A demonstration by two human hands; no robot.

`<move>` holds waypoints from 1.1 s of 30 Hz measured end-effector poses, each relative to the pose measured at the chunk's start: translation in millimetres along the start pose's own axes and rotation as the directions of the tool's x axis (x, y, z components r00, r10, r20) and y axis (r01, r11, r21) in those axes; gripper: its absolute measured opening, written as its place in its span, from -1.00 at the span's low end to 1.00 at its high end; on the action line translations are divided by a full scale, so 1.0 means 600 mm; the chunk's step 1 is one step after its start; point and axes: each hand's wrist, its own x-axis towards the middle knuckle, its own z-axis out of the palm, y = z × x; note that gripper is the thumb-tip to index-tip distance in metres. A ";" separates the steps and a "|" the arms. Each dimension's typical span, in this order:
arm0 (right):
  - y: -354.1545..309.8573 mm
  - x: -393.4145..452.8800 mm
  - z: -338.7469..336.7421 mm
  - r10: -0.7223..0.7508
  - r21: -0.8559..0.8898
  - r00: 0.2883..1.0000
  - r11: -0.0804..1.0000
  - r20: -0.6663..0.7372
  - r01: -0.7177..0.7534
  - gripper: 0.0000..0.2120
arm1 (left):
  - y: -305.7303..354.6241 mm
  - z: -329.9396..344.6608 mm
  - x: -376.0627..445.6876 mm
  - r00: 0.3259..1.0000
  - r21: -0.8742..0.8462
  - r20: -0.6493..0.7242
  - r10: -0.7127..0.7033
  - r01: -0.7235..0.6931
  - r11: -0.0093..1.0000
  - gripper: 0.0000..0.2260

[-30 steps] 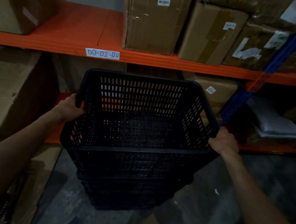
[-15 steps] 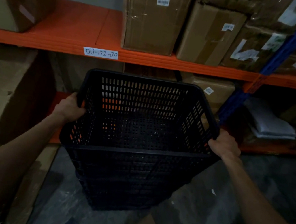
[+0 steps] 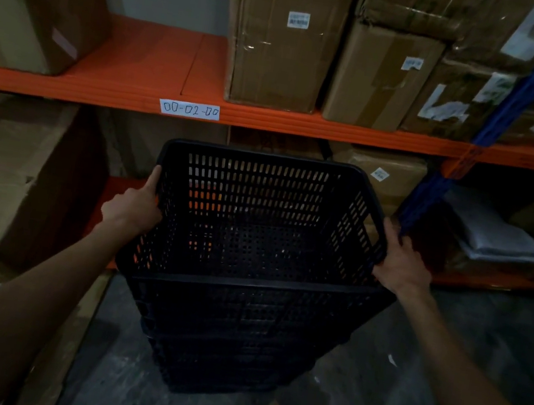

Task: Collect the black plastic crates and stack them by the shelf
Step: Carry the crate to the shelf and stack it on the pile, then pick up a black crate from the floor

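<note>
A nested stack of black perforated plastic crates (image 3: pixel 242 313) stands in front of me on the concrete floor, close to the orange shelf (image 3: pixel 129 96). The top crate is empty. My left hand (image 3: pixel 134 208) grips the top crate's left rim. On the opposite rim my right hand (image 3: pixel 400 262) holds the right side. Both arms reach forward from the bottom corners of the head view. The stack's base is partly hidden by a cardboard flap at the bottom.
Cardboard boxes (image 3: pixel 283 38) fill the upper shelf at right; another box (image 3: pixel 34 11) sits at left. A large carton (image 3: pixel 12 178) stands left of the crates. A blue upright post (image 3: pixel 501 109) rises at right, with folded grey bags (image 3: pixel 493 232) behind it.
The crate stack has shifted slightly lower and closer to the shelf in view. Both hands keep the same hold on the top crate's rims.
</note>
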 end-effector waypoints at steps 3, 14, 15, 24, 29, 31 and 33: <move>-0.003 -0.003 -0.001 0.001 -0.047 1.000 0.999 0.027 0.001 -0.06 | 0.001 -0.002 0.000 0.997 0.029 0.055 -0.051 0.049 0.998 -0.26; 0.007 0.015 0.003 -0.031 0.112 0.999 0.993 -0.013 0.032 -0.18 | 0.013 0.022 0.005 0.997 0.046 -0.070 0.036 -0.033 0.998 -0.26; 0.008 0.015 0.005 -0.032 0.114 0.999 0.993 -0.037 0.036 -0.20 | 0.015 0.022 0.002 0.997 0.060 -0.065 0.044 -0.040 0.997 -0.25; -0.012 -0.005 -0.002 -0.160 -0.043 0.935 0.987 -0.318 0.154 -0.65 | -0.001 0.008 -0.013 0.989 -0.037 -0.113 0.091 -0.096 0.995 -0.30; -0.119 -0.040 -0.004 -0.337 0.124 0.893 0.914 -0.297 0.386 -0.79 | -0.030 -0.006 -0.030 0.980 -0.249 -0.180 0.083 -0.127 0.960 -0.43; -0.191 -0.061 -0.003 -0.469 0.161 0.845 0.841 -0.258 0.516 -0.76 | -0.053 -0.011 -0.039 0.979 -0.379 -0.203 0.022 -0.099 0.920 -0.45; -0.292 -0.097 0.004 -0.616 0.225 0.762 0.728 -0.201 0.648 -0.75 | -0.111 -0.012 -0.048 0.967 -0.476 -0.240 -0.080 -0.046 0.878 -0.49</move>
